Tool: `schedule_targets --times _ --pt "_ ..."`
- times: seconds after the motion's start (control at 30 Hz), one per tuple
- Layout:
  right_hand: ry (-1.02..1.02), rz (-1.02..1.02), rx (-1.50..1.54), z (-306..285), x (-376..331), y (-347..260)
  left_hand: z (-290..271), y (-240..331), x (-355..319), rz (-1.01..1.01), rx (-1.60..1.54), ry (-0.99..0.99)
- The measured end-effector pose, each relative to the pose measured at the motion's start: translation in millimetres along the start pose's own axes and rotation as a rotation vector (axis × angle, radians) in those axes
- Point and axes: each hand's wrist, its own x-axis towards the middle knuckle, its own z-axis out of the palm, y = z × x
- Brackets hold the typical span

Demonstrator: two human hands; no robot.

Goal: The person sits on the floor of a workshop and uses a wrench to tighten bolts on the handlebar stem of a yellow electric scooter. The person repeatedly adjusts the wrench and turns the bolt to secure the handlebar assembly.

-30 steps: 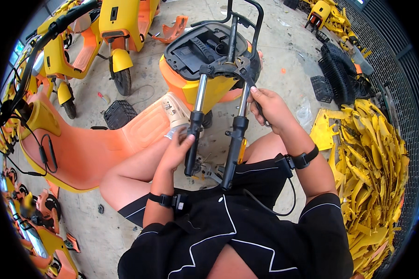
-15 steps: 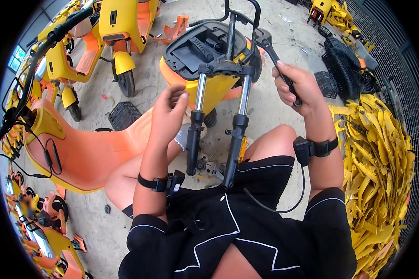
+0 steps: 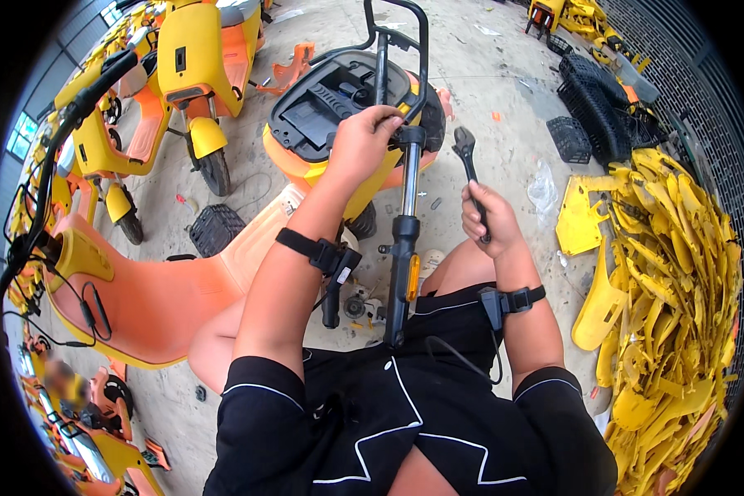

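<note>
A black and chrome front fork stands tilted in front of me, its lower leg ends near my shorts. Its crown joins a dark steering stem that runs up into a black tubular frame. My left hand is at the crown, thumb and fingers pinched together beside the base of the stem; what they pinch is hidden. My left forearm covers most of one fork leg. To the right of the fork, my right hand grips an adjustable wrench by its handle, jaws up and clear of the fork.
Behind the fork sits a yellow-orange scooter body with a black storage tub. An orange scooter floorboard lies to my left, near a black basket. Yellow scooters stand farther back. Yellow panels are heaped at right.
My left hand has moved up and right onto the fork crown, its fingers now pinched. My right hand has lowered, bringing the wrench down and away from the tubular frame.
</note>
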Motion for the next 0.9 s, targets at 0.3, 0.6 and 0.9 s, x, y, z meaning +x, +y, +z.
schedule_targets --times 0.3,0.6,0.9 --pt "0.220 0.074 -0.009 -57 14 75 15 -13 0 0.065 -0.044 0.102" --pt "0.254 0.048 -0.114 -56 17 69 20 -23 9 0.060 -0.103 0.197" --pt "0.230 0.045 -0.245 -48 23 74 11 -16 -1 0.196 -0.158 0.147"
